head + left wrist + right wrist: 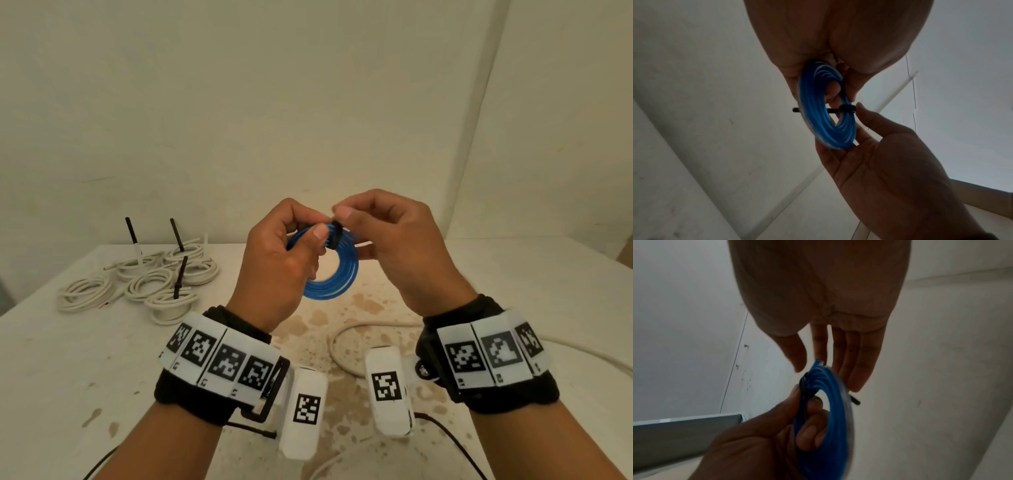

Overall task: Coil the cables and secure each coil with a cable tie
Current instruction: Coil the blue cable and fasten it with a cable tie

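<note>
A blue cable coil is held in the air above the table, upright. My left hand grips its upper left part, thumb pressed on the strands and fingers curled through the hole. A black cable tie wraps the coil's top; its tail sticks out to one side. My right hand pinches at the tie's head, its thumb tip against the head and the other fingers behind the coil. The tie looks closed round the strands.
Several white cable coils with black ties standing up lie at the table's far left. A loose white cable curves across the stained white table under my wrists. A plain wall stands close behind.
</note>
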